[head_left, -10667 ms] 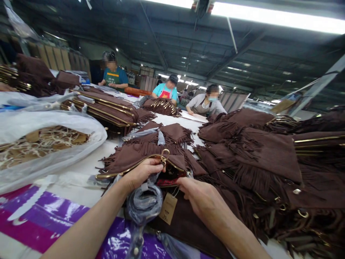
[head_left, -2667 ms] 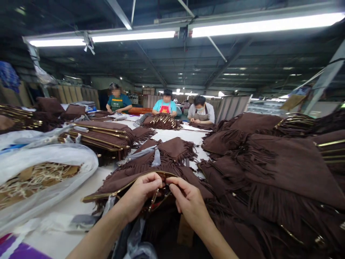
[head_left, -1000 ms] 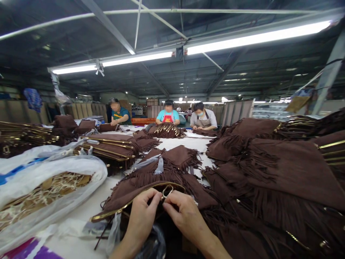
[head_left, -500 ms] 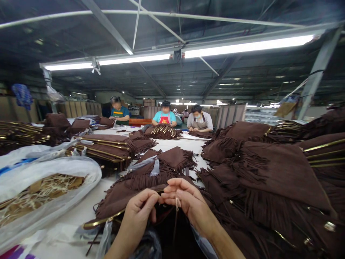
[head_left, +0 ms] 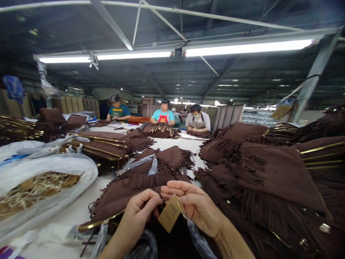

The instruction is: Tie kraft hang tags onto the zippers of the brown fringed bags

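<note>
My left hand (head_left: 141, 210) is closed in a pinch at the edge of a dark brown fringed bag (head_left: 122, 201); what lies between its fingertips is too small to make out. Close beside it, my right hand (head_left: 201, 207) is turned partly palm up, its fingers long and together and its thumb laid against them. A tan paper hang tag (head_left: 169, 215) with small dark print dangles from the right hand on a pale string (head_left: 180, 205). The bag's gold zipper (head_left: 101, 222) runs along its near edge. My fingers hide part of the bag.
On the left stands a clear plastic bag (head_left: 88, 172) of tan tags with white strings. Stacked brown bags (head_left: 280, 169) fill the right side, and more bags (head_left: 99, 144) lie left of centre. Three co-workers sit across the white table (head_left: 185, 144).
The tan tag now shows between my hands, where before only its string loop was visible. My right hand has turned slightly more palm up. The left hand keeps its pinch.
</note>
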`<state>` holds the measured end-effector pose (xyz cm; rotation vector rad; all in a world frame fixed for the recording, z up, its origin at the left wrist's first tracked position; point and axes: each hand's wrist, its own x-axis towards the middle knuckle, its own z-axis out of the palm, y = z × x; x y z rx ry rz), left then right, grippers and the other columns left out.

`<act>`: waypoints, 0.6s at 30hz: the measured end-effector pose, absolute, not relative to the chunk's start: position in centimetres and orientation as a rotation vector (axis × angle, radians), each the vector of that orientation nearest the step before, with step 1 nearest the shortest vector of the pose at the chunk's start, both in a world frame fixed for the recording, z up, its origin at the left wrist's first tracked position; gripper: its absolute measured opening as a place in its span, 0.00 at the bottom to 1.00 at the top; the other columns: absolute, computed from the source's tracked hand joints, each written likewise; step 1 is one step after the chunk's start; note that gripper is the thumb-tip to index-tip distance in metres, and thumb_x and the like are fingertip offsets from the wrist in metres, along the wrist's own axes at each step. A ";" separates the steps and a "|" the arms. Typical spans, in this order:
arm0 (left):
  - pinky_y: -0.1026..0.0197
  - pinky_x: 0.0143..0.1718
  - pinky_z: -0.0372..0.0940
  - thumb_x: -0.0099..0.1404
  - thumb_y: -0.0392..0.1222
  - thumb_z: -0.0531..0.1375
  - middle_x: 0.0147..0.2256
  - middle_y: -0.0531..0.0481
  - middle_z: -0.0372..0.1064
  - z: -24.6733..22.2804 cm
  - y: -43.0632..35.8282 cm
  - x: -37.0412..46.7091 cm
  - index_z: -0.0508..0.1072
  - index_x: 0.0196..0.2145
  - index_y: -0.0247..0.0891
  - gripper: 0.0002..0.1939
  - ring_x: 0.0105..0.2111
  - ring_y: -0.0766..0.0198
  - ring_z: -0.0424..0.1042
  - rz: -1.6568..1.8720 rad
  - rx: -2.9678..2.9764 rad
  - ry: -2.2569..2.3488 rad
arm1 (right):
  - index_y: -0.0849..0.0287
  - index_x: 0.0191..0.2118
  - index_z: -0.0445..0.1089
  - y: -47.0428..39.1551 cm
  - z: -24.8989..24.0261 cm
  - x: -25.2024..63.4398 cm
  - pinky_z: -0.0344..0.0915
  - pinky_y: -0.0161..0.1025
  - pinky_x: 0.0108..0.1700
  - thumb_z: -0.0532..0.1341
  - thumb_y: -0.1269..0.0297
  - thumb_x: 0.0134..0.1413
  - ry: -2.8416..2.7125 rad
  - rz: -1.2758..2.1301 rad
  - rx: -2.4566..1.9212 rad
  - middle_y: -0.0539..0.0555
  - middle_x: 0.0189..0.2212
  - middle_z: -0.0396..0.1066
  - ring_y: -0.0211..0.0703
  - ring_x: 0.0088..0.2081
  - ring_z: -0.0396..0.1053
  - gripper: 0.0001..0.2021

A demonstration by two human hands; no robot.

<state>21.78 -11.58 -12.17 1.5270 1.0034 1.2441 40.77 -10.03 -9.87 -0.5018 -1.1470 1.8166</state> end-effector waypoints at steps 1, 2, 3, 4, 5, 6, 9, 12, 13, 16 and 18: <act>0.67 0.20 0.50 0.61 0.60 0.59 0.20 0.53 0.67 -12.2 -11.6 21.7 0.74 0.29 0.35 0.22 0.19 0.70 0.56 1.232 1.551 1.002 | 0.61 0.42 0.77 -10.0 -9.8 40.9 0.63 0.46 0.55 0.69 0.72 0.39 -1.137 1.831 -0.528 0.62 0.46 0.78 0.50 0.48 0.75 0.18; 0.67 0.21 0.51 0.62 0.58 0.59 0.21 0.53 0.67 -12.3 -11.7 21.6 0.74 0.30 0.34 0.21 0.19 0.70 0.56 1.220 1.578 1.001 | 0.62 0.41 0.77 -9.9 -9.9 41.0 0.63 0.46 0.55 0.69 0.73 0.38 -1.138 1.830 -0.550 0.62 0.45 0.78 0.50 0.47 0.75 0.18; 0.67 0.21 0.52 0.63 0.56 0.58 0.21 0.53 0.67 -12.3 -11.7 21.5 0.75 0.30 0.34 0.20 0.19 0.70 0.56 1.210 1.607 1.003 | 0.62 0.40 0.78 -9.9 -9.9 41.0 0.63 0.46 0.55 0.68 0.73 0.38 -1.144 1.823 -0.565 0.62 0.44 0.79 0.50 0.46 0.76 0.17; 0.67 0.22 0.53 0.64 0.55 0.58 0.21 0.53 0.67 -12.2 -11.7 21.5 0.75 0.29 0.35 0.19 0.20 0.69 0.57 1.207 1.634 1.013 | 0.62 0.40 0.78 -9.9 -10.0 41.0 0.63 0.47 0.55 0.68 0.72 0.38 -1.152 1.817 -0.573 0.62 0.43 0.79 0.50 0.45 0.76 0.17; 0.66 0.23 0.55 0.64 0.53 0.57 0.20 0.53 0.66 -12.1 -11.8 21.5 0.75 0.29 0.35 0.18 0.20 0.68 0.58 1.213 1.660 1.029 | 0.62 0.41 0.77 -9.9 -10.1 41.1 0.64 0.48 0.55 0.68 0.72 0.38 -1.163 1.814 -0.580 0.62 0.44 0.78 0.50 0.45 0.76 0.18; 0.66 0.25 0.56 0.65 0.52 0.57 0.20 0.53 0.66 -12.1 -11.8 21.6 0.75 0.28 0.35 0.18 0.21 0.67 0.60 1.222 1.687 1.048 | 0.62 0.42 0.77 -9.9 -10.2 41.1 0.64 0.48 0.54 0.68 0.71 0.39 -1.179 1.818 -0.592 0.62 0.44 0.78 0.50 0.45 0.76 0.18; 0.65 0.29 0.60 0.67 0.48 0.54 0.23 0.51 0.66 -11.9 -11.9 21.8 0.72 0.25 0.37 0.17 0.26 0.64 0.65 1.253 1.859 1.091 | 0.61 0.42 0.77 -10.0 -10.3 41.2 0.65 0.48 0.53 0.69 0.69 0.41 -1.226 1.792 -0.659 0.62 0.45 0.78 0.50 0.46 0.76 0.17; 0.63 0.35 0.61 0.69 0.41 0.52 0.30 0.48 0.70 -12.1 -12.0 22.2 0.71 0.25 0.38 0.16 0.31 0.62 0.68 1.246 2.148 1.081 | 0.60 0.43 0.76 -10.1 -10.1 41.4 0.66 0.47 0.51 0.69 0.67 0.43 -1.318 1.728 -0.695 0.61 0.44 0.78 0.50 0.47 0.75 0.17; 0.63 0.36 0.61 0.68 0.39 0.52 0.32 0.47 0.71 -12.1 -12.0 22.3 0.72 0.25 0.38 0.15 0.33 0.62 0.69 1.238 2.208 1.065 | 0.60 0.43 0.76 -10.1 -10.1 41.4 0.68 0.46 0.49 0.68 0.67 0.44 -1.354 1.704 -0.706 0.60 0.43 0.78 0.50 0.47 0.75 0.16; 0.64 0.37 0.62 0.68 0.36 0.54 0.34 0.48 0.72 -12.0 -11.8 22.5 0.71 0.25 0.38 0.14 0.34 0.62 0.70 1.163 2.212 0.956 | 0.61 0.39 0.76 -10.1 -10.0 41.6 0.70 0.40 0.39 0.65 0.69 0.43 -1.399 1.659 -0.729 0.58 0.38 0.79 0.47 0.40 0.76 0.13; 0.65 0.37 0.62 0.67 0.35 0.55 0.33 0.49 0.73 -11.9 -11.6 22.6 0.70 0.24 0.38 0.14 0.34 0.63 0.70 1.095 2.172 0.865 | 0.62 0.37 0.75 -9.9 -10.0 41.7 0.69 0.36 0.35 0.63 0.70 0.42 -1.390 1.650 -0.730 0.57 0.35 0.79 0.43 0.36 0.75 0.12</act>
